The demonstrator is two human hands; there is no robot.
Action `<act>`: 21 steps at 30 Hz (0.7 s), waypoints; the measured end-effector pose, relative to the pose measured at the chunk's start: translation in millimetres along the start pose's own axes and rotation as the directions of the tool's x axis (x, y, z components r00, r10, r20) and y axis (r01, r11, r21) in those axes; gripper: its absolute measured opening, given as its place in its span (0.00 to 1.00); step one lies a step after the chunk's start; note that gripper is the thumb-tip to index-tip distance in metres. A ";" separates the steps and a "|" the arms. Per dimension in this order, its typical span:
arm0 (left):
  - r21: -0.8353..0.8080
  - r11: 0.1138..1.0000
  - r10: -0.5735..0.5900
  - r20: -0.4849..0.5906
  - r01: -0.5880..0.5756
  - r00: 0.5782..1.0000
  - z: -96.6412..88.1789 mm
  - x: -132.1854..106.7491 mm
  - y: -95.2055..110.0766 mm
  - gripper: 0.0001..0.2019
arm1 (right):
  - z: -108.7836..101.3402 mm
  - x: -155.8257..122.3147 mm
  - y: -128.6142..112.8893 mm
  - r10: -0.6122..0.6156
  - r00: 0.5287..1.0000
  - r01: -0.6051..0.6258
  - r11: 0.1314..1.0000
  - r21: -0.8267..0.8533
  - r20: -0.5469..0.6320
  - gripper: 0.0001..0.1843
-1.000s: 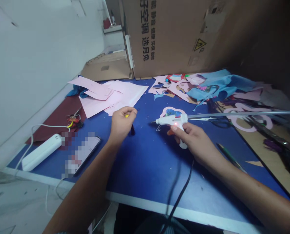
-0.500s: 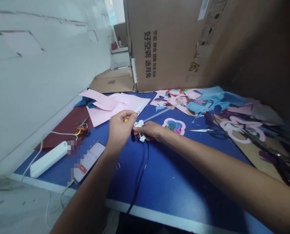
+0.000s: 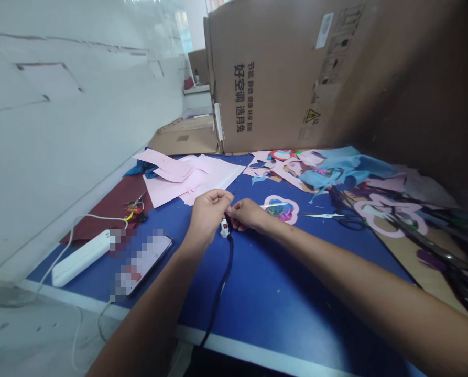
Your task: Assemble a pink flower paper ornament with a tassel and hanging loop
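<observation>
White corded device (image 3: 225,228) pinched in the right hand's (image 3: 248,214) closed grip, left hand (image 3: 208,217) curled beside it

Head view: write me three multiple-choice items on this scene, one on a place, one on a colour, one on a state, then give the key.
1. Where does the phone lie?
A. On the blue table top, beside the white power strip
B. On the pink paper
C. On the dark red sheet

2. What colour is the cord running down from between the hands?
A. White
B. Black
C. Red

3. How do the left hand and right hand stand?
A. Far apart at opposite ends of the table
B. Both flat on the pink paper
C. Close together at the small white piece

Key:
1. A, since the phone rests on the blue surface next to the strip.
2. B, since the cord shows black against the blue.
3. C, since the fingers of both hands are right by the white piece at the cord's top.
</observation>
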State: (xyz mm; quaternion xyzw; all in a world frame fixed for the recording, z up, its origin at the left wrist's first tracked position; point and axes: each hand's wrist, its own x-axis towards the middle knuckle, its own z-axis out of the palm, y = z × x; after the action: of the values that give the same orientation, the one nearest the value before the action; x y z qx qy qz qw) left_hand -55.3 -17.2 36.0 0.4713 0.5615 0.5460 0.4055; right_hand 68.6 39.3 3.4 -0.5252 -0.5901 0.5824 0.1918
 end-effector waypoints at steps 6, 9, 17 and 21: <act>-0.125 0.986 -0.109 0.037 0.113 0.993 7.4 0.0 1.6 0.07 | -21.7 -21.5 -1.6 -0.076 0.997 0.076 0.997 -0.008 0.032 0.17; -0.155 0.975 -0.144 0.112 0.161 0.983 19.4 -1.9 3.9 0.08 | -48.0 -44.3 7.4 -0.180 0.983 0.181 0.983 0.027 -0.040 0.09; -0.118 0.973 -0.154 0.307 0.199 0.939 63.8 -13.4 1.6 0.08 | -99.0 -101.3 51.9 -0.358 0.866 0.425 0.895 0.137 -0.350 0.25; -0.096 0.972 -0.174 0.328 0.216 0.928 70.5 -20.8 -6.6 0.09 | -96.1 -100.0 74.2 -0.381 0.851 0.474 0.853 0.219 -0.361 0.29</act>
State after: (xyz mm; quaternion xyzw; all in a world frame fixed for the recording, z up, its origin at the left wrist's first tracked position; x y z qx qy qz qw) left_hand 17.3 -20.8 22.9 0.4672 0.4963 0.4554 0.5727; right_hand 216.0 -15.3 -0.2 -0.4269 -0.5609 0.5188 0.4837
